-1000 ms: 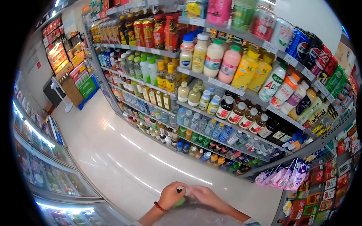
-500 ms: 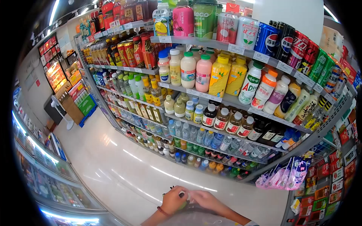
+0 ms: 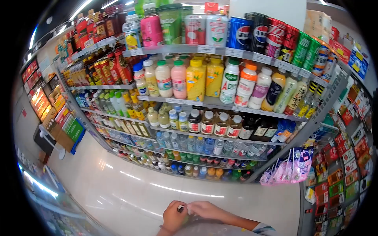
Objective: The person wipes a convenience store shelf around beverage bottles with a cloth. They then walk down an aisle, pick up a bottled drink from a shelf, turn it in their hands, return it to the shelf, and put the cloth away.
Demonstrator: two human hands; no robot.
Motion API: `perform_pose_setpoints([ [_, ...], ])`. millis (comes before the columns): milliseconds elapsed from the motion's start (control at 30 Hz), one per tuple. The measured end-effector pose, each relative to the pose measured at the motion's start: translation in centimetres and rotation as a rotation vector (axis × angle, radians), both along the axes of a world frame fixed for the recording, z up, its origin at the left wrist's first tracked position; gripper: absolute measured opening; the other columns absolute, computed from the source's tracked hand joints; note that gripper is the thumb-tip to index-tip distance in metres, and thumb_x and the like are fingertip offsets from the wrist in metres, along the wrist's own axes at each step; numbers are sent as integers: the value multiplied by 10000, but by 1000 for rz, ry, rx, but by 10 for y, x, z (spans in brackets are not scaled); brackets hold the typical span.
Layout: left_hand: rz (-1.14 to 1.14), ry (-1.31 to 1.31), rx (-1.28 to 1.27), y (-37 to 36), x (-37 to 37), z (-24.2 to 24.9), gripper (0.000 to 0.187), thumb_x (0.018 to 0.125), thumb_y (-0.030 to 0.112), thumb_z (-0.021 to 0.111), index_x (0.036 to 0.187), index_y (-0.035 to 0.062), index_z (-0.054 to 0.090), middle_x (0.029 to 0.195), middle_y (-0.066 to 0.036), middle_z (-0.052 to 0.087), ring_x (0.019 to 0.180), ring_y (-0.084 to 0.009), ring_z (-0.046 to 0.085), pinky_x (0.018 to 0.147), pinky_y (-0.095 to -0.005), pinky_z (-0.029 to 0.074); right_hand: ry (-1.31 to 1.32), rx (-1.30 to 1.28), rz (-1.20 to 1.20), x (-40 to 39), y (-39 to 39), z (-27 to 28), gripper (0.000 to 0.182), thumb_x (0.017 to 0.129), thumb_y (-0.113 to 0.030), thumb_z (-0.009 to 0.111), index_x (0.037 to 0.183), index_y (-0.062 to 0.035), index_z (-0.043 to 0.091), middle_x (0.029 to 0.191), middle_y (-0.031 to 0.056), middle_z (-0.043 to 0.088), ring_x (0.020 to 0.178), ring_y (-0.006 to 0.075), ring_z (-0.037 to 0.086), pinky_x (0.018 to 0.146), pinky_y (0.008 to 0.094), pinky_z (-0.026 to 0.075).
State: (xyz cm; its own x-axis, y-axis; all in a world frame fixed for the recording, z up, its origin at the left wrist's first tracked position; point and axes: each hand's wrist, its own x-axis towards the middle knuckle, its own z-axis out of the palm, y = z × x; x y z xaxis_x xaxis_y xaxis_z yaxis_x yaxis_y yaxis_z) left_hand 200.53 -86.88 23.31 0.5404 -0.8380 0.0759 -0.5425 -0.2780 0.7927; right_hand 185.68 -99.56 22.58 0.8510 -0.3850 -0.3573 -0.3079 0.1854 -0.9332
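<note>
Low in the head view, my left hand [image 3: 173, 215] is closed, its fingers curled round a small dark and greenish object [image 3: 182, 209] that is mostly hidden. My right hand [image 3: 201, 209] meets it from the right, with its fingertips pinched together beside the left fingers. Whatever the right fingers hold is too small to tell. Both hands are in front of my body, above the pale floor, apart from the shelves.
A tall shelf rack [image 3: 179, 48] of bottles and cans stands ahead. Pink packets [image 3: 301, 165] hang at its right end, beside a rack of small packages [image 3: 336, 177]. Glass-fronted coolers [image 3: 51, 204] line the left. A white fan [image 3: 61, 152] stands farther back.
The view has turned to the right and tilted up a little, so the shelves appear farther left. Both hands sit slightly lower in view and remain together.
</note>
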Motion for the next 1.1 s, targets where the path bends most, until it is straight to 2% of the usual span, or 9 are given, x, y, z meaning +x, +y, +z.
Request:
perform_pose_setpoints([
  [100,4,16,-8,-1,-1,-5,109,850,115,790,937,66,747,902,-90,705,771,-255,673,659,-343,533,33,34,7,-1,2,-6,421,1115,-391,538,1192,-23,728,895,13,686,829,103,603,789,272,503],
  [267,2,8,-49,0,-2,-14,102,855,108,789,942,68,755,911,-85,711,737,-234,662,643,-324,530,29,-6,14,-5,1,-24,415,1109,-396,552,1195,-31,730,896,9,688,804,96,603,760,266,505],
  [400,10,69,-31,-1,-3,-8,111,860,108,790,954,60,755,929,-93,712,736,-220,663,645,-312,530,32,-9,10,-6,1,-15,403,1105,-396,568,1220,-44,727,905,8,697,784,91,612,735,256,515],
  [467,20,206,1,-2,-3,-2,119,868,106,787,967,50,751,952,-99,710,735,-202,658,645,-299,526,25,56,12,-7,2,-19,392,1105,-389,574,1251,-54,714,924,8,694,797,89,618,743,245,524],
  [600,28,250,50,0,0,-6,139,875,108,786,989,43,741,977,-93,708,725,-175,643,643,-295,523,22,184,-16,-7,3,-27,394,1105,-375,582,1308,-54,689,941,8,675,816,86,620,758,238,535],
  [833,56,253,8,0,-1,-6,134,881,107,778,985,36,732,973,-89,705,739,-169,641,652,-287,516,-7,235,-42,-7,5,-33,412,1106,-370,581,1360,-61,679,936,2,673,815,78,610,762,236,529],
  [1100,52,135,-32,1,1,-15,126,881,110,775,973,42,724,964,-89,700,751,-185,635,657,-299,505,-21,239,-38,-5,5,-29,420,1113,-364,570,1391,-64,667,939,-6,661,827,75,610,770,229,526],
])
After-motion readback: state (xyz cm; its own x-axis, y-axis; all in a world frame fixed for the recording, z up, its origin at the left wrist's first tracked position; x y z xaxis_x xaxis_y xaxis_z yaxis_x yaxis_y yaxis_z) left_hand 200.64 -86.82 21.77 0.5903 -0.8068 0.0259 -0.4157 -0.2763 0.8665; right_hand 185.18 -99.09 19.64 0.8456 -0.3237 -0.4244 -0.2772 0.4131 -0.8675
